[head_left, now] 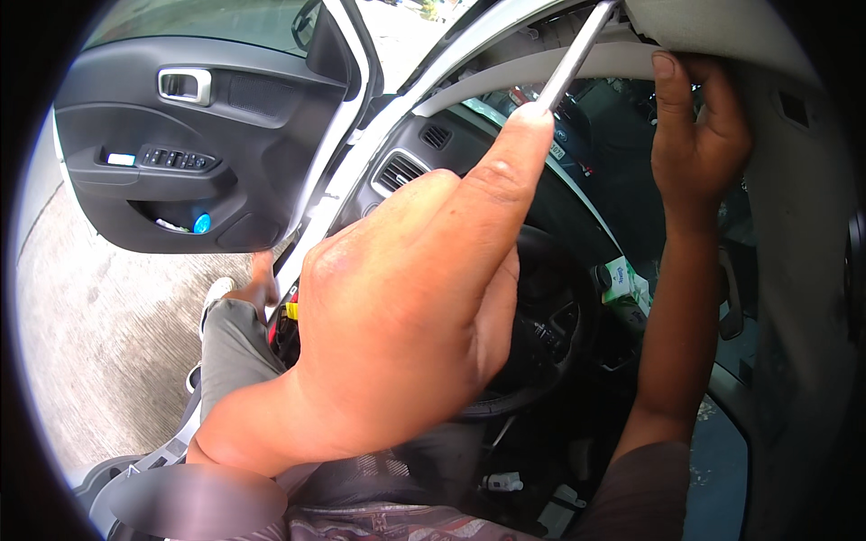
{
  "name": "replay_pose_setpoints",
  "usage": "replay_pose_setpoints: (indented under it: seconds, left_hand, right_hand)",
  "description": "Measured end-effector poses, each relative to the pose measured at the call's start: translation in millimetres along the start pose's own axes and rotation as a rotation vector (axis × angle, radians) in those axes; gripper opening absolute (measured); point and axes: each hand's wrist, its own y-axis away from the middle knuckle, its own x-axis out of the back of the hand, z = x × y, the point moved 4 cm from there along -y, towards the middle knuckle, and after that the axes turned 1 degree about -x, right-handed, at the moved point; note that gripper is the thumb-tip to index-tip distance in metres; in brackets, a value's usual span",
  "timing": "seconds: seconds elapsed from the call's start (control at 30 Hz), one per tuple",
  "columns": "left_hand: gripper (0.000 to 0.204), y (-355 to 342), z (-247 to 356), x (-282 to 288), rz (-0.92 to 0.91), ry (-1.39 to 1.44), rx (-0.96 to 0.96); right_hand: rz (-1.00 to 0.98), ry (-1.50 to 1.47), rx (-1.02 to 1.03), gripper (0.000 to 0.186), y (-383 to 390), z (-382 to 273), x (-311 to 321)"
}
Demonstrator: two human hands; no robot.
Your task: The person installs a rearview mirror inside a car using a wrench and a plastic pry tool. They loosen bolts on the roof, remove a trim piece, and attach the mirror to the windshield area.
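Note:
My left hand (410, 293) fills the middle of the view, closed round a slim metal tool (573, 59), its index finger lying along the shaft. The tool's upper end reaches the curved pillar trim and roof lining (722, 22) at the top, where its tip is hard to make out. My right hand (695, 135) is raised at the upper right, thumb and bent fingers gripping the edge of the roof lining beside the tool. The grey curved trim strip (487, 81) runs leftward from there along the windscreen pillar.
An open car door (189, 126) stands at left over concrete ground (90, 325). A leg in grey trousers (234, 343) reaches outside. Below are the steering wheel (564, 361), dashboard vents (401, 171), a green-and-white pack (622, 279) and small white items (501, 482).

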Motion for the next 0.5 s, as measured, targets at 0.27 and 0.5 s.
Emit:
replay_pose_setpoints:
  seconds: [0.27,0.5]
  left_hand:
    - [0.048,8.2,-20.6,1.2,-0.004,0.063,0.004]
    - [0.046,9.8,-33.7,-1.1,0.026,0.241,0.017]
  right_hand:
    - [0.045,0.087,0.066,0.020,-3.4,-19.6,-6.1]
    - [0.193,0.215,0.068,0.027,1.7,-33.9,-24.7]
